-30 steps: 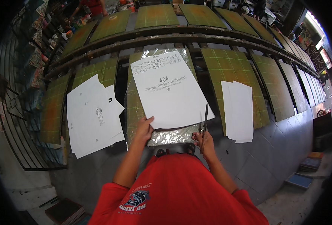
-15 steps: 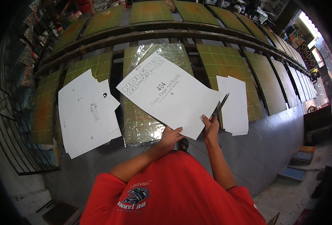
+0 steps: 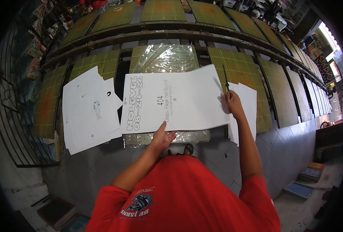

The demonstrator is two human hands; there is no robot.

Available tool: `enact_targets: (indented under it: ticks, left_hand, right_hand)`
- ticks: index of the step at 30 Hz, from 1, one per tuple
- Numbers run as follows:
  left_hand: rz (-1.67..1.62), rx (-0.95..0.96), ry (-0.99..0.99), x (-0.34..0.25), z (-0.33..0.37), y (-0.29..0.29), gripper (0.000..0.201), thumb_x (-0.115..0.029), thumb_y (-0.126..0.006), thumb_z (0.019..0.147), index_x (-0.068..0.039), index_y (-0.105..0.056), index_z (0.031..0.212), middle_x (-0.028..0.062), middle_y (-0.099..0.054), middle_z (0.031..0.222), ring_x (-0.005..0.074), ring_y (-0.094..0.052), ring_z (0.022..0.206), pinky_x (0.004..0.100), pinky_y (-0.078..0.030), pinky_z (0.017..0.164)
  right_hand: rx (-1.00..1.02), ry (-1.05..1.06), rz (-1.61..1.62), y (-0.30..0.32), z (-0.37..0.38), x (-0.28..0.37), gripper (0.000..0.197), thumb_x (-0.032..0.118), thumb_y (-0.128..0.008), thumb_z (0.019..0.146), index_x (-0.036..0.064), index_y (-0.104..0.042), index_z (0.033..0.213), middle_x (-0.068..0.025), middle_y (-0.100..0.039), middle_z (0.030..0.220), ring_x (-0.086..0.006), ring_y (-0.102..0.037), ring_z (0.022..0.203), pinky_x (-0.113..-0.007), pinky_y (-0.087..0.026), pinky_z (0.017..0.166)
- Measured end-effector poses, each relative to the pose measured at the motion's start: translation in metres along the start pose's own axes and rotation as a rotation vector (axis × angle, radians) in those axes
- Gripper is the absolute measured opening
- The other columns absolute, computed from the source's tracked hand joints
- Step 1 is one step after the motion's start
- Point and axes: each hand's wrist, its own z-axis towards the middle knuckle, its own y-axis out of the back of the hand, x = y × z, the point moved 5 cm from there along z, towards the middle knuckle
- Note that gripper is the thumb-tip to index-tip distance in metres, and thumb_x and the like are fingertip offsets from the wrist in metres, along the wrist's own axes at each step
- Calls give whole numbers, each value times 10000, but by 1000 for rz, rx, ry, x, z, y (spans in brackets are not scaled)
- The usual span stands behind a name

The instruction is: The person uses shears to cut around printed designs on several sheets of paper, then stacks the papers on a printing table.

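A large white paper sheet (image 3: 196, 96) with black outlined lettering lies sideways before me, its right end curled upward. My left hand (image 3: 163, 138) grips its lower edge, thumb on top and fingers underneath. Black scissors (image 3: 225, 77) are in my right hand (image 3: 232, 103), blades pointing away from me, at the sheet's right edge. That hand is slightly blurred, and whether its fingers also touch the paper is unclear. Beneath the sheet, clear plastic film (image 3: 165, 58) covers a green board. To the left rest overlapping white papers (image 3: 76, 120) with a small figure drawing.
More white paper (image 3: 248, 100) lies on the right, partly behind my right forearm. Green gridded boards (image 3: 51, 100) stand in rows with gaps between them, along a dark rail (image 3: 156, 36). A metal rack (image 3: 12, 131) is at far left. Flat frames (image 3: 298, 189) sit low at right.
The sheet has turned from slanted to nearly level. My right hand has moved up and to the right with the scissors, while my left has shifted slightly left along the lower edge.
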Motion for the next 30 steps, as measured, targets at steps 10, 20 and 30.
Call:
enact_targets:
  ticks: [10, 20, 30]
  left_hand:
    - [-72, -1, -256, 8, 48, -19, 248, -66, -512, 898, -14, -441, 1130, 107, -519, 1035, 194, -556, 862, 282, -526, 752]
    - [-22, -160, -294, 0, 56, -29, 181, -47, -609, 836, -23, -499, 977, 76, -527, 868, 159, -561, 719, 254, -545, 617]
    - [38, -212, -239, 8, 47, -21, 244, -84, -624, 830, -36, -485, 1025, 87, -517, 905, 184, -568, 775, 257, -537, 575]
  right_hand:
    - [370, -74, 526, -51, -131, -25, 386, 447, -455, 914, 68, -498, 858, 9, -474, 727, -98, -448, 637, -256, -392, 563]
    - [731, -420, 439, -109, -172, 2, 523, 561, -404, 889, 57, -504, 790, -6, -422, 612, -121, -428, 530, -273, -375, 483]
    - [745, -552, 561, -145, -146, 3, 603, 643, -388, 851, 63, -489, 722, -15, -436, 620, -127, -429, 557, -284, -373, 496]
